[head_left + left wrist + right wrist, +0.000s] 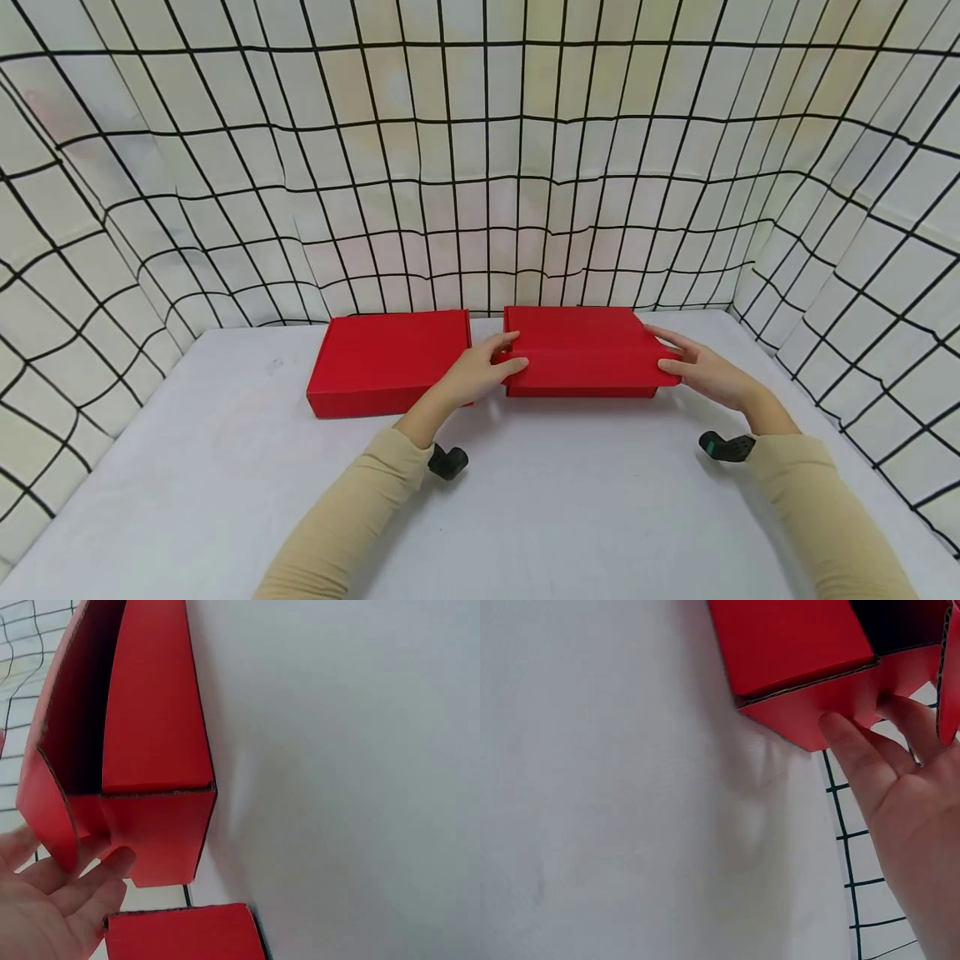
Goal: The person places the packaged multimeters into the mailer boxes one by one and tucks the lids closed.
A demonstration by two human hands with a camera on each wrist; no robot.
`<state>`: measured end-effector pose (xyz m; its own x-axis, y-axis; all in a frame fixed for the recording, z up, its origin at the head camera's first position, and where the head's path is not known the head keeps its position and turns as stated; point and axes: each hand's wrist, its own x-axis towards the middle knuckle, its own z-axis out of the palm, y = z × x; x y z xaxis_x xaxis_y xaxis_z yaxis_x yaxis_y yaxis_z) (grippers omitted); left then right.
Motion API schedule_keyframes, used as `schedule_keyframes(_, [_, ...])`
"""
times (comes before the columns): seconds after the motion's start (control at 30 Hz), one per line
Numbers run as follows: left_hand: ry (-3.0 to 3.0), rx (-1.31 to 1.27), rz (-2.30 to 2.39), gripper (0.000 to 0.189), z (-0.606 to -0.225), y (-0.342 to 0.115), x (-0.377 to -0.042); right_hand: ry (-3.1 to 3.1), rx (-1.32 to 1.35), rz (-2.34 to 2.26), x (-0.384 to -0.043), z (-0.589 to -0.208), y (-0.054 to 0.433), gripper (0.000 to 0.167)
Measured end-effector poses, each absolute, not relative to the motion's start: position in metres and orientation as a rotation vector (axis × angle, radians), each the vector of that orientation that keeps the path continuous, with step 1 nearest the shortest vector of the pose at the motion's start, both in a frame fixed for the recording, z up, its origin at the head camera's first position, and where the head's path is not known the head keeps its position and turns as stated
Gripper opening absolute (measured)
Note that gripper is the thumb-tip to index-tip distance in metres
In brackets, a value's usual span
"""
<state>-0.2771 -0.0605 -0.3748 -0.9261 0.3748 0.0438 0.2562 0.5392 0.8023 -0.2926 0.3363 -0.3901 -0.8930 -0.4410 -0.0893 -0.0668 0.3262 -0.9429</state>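
Note:
A red cardboard box [579, 393] lies on the table with its hinged lid [573, 327] partly raised, and a dark gap shows below the lid [90, 697]. My left hand [480, 367] holds the lid's left end, thumb on the front flap. At the other end my right hand [705, 372] holds the lid's right corner, thumb on top of the flap. In the left wrist view, the fingers [97, 881] reach behind the lid's side tab to the box's end wall. Fingers [855, 754] of the right hand lie against the opposite end wall.
A second red box [397, 354], closed, lies just left of the first, close to my left hand. White cloth with a black grid [487, 167] walls the white table [570, 500] at the back and sides. A black wrist device [448, 462] hangs under each wrist.

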Motion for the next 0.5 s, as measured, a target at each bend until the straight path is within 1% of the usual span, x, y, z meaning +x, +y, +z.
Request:
schedule_keyframes(0.2, [2.716,0.606,1.179,0.068,-0.3776,-0.0551,-0.2755,2.321,-0.454,-1.554,-0.2938,-0.3959,0.3359,0.077])
schedule_keyframes(0.5, [2.803,0.655,0.997,0.071,-0.3805,-0.0501,-0.2721,2.474,-0.468,-1.415,-0.2956,-0.3963,0.3355,0.075])
